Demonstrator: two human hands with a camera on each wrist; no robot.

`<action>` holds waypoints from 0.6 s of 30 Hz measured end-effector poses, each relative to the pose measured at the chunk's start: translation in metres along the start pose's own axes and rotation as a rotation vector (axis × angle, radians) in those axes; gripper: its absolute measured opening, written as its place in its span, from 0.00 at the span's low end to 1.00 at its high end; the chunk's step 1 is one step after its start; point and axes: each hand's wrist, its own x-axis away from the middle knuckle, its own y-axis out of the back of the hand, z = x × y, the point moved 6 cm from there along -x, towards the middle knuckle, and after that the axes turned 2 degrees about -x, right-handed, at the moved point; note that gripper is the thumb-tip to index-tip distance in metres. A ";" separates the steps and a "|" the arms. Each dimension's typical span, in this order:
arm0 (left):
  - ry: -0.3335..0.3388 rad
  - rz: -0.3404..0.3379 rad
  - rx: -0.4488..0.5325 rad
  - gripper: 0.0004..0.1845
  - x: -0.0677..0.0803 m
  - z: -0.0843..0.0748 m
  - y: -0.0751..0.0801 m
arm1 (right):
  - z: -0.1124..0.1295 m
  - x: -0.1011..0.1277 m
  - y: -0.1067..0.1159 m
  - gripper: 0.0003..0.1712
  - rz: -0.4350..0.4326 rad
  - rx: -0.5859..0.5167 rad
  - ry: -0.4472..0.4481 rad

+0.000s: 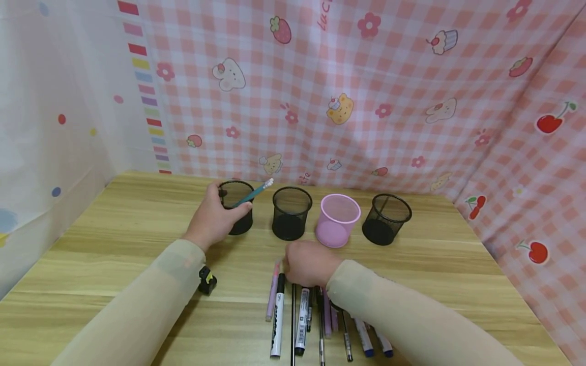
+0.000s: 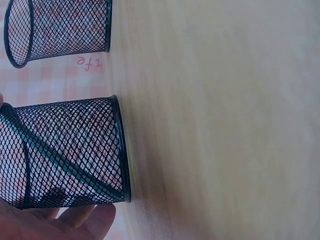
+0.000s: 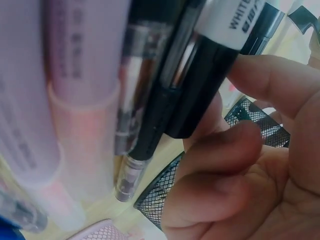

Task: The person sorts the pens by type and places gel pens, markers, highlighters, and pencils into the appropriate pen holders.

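Resting on the wooden desk [image 1: 114,223], a row of four cups is standing before a pink checked cloth [image 1: 366,101]: a black mesh cup [image 1: 238,208] at the far left, a second mesh cup [image 1: 291,213], a pink cup [image 1: 338,220] and a third mesh cup [image 1: 386,219]. The left hand [image 1: 215,218] is gripping the leftmost cup, its fingers [image 2: 85,220] curling round the wall near the rim. A teal pencil [image 1: 254,194] is leaning inside this cup, its white end sticking out over the rim toward the second cup; in the left wrist view it is showing as a green diagonal [image 2: 55,157] behind the mesh.

Nearer the person, a bunch of pens [image 1: 311,320] is lying side by side on the desk, pointing toward the cups. The right hand [image 1: 308,264] is lying over their far ends, just in front of the pink cup. In the right wrist view its fingers [image 3: 225,165] are curling against a black marker [image 3: 200,95] with a white label, touching its cap end; whether they are pinching it fully, I cannot tell. A pink pen [image 1: 272,290] and a white marker [image 1: 277,315] are lying at the left edge of the bunch. A small black and yellow object [image 1: 207,280] is sitting beside the left sleeve [image 1: 151,300].
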 end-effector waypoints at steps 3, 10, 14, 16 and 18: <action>0.000 -0.002 -0.002 0.57 -0.001 0.001 0.000 | 0.000 -0.001 0.000 0.16 -0.002 -0.005 -0.012; -0.003 -0.002 -0.005 0.57 0.000 0.000 0.001 | -0.004 -0.005 -0.001 0.17 0.006 -0.026 -0.063; 0.003 0.000 0.001 0.57 0.001 -0.001 0.001 | -0.005 -0.005 -0.004 0.16 0.018 -0.029 -0.062; 0.004 0.000 0.006 0.56 0.001 -0.001 0.001 | -0.005 -0.005 -0.005 0.17 0.025 -0.031 -0.060; 0.004 0.000 0.009 0.56 0.001 -0.002 0.001 | -0.005 -0.005 -0.005 0.17 0.025 -0.036 -0.059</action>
